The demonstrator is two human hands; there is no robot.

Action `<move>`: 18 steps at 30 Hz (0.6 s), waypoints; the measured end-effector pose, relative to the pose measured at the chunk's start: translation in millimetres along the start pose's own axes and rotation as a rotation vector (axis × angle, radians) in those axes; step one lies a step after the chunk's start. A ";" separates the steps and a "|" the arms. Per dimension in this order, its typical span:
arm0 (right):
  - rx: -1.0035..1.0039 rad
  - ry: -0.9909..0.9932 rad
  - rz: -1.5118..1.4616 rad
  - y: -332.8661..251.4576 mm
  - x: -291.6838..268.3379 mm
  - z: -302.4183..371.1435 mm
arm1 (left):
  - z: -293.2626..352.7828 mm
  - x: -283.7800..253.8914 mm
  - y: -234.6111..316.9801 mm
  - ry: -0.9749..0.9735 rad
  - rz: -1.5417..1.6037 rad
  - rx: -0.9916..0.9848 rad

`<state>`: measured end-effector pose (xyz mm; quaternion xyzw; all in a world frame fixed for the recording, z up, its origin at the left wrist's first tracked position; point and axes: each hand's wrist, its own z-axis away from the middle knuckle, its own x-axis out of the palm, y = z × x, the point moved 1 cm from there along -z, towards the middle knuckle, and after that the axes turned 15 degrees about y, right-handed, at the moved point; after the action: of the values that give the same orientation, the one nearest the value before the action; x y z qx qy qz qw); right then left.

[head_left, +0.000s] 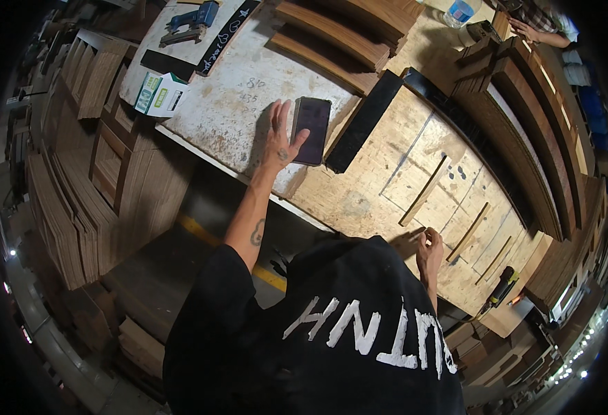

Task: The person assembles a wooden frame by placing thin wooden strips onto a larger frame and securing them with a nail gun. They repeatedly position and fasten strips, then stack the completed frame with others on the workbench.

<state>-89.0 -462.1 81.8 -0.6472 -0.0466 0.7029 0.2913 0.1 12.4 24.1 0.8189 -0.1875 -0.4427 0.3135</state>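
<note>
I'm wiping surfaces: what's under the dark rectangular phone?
The dark rectangular phone lies on the pale, scuffed tabletop; the patch directly beneath it is covered, so can't be seen.

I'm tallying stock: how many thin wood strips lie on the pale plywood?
3: first strip beyond the right hand, second strip right of it, third strip farther right, near the green tool.

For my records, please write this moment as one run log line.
left hand: open, thumb over phone | right hand: near thin wooden strips, hold unclear | phone: flat on worktop
</note>
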 end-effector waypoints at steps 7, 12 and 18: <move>-0.042 0.019 0.053 13.8 10.4 5.5 | 1.2 0.8 -3.7 0.008 0.006 0.015; -0.043 -0.011 0.200 31.5 24.8 15.9 | 2.6 1.5 -4.0 0.043 0.014 0.049; -0.043 -0.259 0.296 27.3 25.2 14.0 | 2.3 3.5 -1.6 0.079 0.003 0.067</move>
<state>-111.4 -468.4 49.7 -0.5571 -0.0031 0.8144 0.1625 0.1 10.7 19.9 0.8456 -0.1911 -0.4029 0.2935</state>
